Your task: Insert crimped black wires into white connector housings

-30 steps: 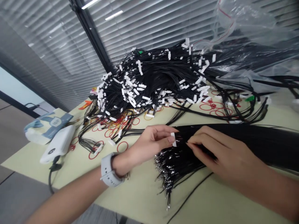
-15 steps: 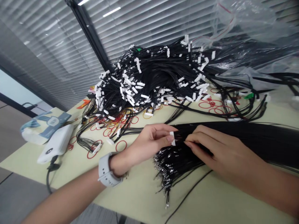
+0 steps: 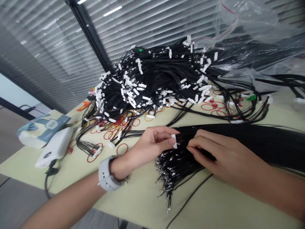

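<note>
Between the thumb and fingers of my left hand (image 3: 158, 140) is a small white connector housing (image 3: 174, 141), held upright. My right hand (image 3: 214, 148) is just to its right, thumb and forefinger pinched together; a thin black wire seems to be in the pinch, though its tip is hard to see against the dark bundle. Beneath both hands lies a thick bundle of black wires (image 3: 252, 141), running off to the right. Its near left end fans out into many bare silver crimp terminals (image 3: 168, 171).
Behind my hands rises a large heap of finished black cables (image 3: 157, 76) with white connectors. Red rubber bands (image 3: 122, 149) lie scattered. At left are a white power bank (image 3: 56, 146) and a tissue pack (image 3: 45, 128). Clear plastic bags (image 3: 257, 22) stand at back right.
The whole scene has shifted slightly left as the camera moved. Both hands keep nearly the same pose, with the white connector housing still in my left hand.
</note>
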The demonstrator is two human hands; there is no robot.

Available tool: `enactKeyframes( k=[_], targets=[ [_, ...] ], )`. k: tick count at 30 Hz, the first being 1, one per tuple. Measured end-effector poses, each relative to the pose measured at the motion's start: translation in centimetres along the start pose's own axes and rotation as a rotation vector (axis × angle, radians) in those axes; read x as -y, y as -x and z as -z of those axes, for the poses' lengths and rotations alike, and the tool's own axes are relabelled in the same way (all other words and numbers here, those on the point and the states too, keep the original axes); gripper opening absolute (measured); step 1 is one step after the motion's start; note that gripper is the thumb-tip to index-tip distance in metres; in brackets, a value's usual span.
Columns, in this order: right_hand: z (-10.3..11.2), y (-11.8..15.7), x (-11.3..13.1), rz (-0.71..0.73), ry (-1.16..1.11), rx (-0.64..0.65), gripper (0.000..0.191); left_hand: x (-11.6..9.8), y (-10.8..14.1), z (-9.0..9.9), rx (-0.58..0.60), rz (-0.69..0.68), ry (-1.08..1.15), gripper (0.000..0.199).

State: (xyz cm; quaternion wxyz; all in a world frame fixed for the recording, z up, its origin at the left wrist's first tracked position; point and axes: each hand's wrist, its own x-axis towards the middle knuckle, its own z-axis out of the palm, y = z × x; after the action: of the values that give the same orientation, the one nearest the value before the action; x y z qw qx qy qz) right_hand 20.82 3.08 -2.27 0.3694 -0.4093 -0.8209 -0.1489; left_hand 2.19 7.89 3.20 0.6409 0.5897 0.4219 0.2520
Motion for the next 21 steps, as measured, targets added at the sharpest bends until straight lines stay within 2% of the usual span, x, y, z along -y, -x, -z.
enactKeyframes(
  k=[9, 21],
  targets=[
    [0.18, -0.1, 0.01, -0.053, -0.054, 0.03, 0.016, 0.02, 0.13, 0.01, -0.003, -0.02, -0.078, 0.023],
    [0.12, 0.05, 0.15, -0.052, -0.147, 0.021, 0.012, -0.4, 0.16, -0.34, 0.014, -0.017, -0.085, 0.018]
  ],
)
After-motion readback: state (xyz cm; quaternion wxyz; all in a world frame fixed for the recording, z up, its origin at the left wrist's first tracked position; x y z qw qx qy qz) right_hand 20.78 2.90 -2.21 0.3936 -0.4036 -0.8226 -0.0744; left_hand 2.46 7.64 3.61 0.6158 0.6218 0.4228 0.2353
